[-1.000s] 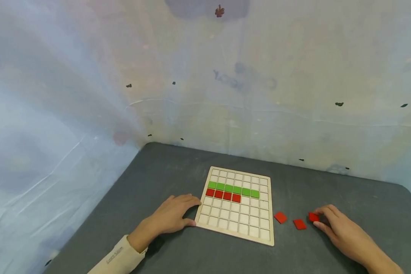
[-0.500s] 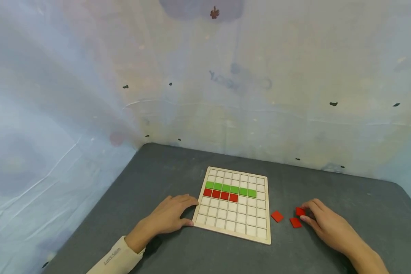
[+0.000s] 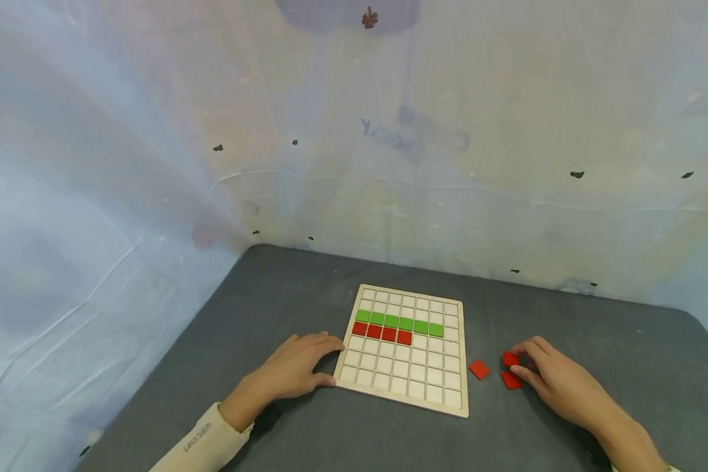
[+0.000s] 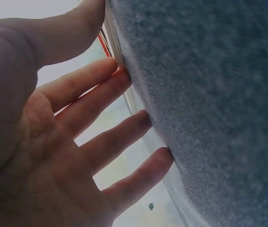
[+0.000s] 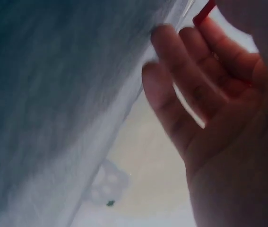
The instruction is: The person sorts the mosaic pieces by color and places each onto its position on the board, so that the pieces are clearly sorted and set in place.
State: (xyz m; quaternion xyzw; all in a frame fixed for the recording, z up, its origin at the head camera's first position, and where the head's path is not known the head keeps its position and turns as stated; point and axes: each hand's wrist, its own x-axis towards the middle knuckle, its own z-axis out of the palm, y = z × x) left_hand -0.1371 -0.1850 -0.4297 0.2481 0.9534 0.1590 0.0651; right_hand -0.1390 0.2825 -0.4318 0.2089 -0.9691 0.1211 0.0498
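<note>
A square wooden grid board lies on the dark table. One row of its cells holds several green tiles; just below, red tiles fill the left part of a row. My left hand rests at the board's left edge, thumb at the near corner, fingers nearly straight in the left wrist view. Right of the board, my right hand pinches a red tile between thumb and index finger; the right wrist view catches only its edge. A loose red tile lies just below that hand's fingertips.
Another loose red tile lies between the board and my right hand. The dark table meets a pale patterned sheet at its back, and the sheet continues along the left side.
My right hand has moved left with the red tile, ending beside another loose tile. My left hand keeps its place at the board's edge. The head view has shifted slightly.
</note>
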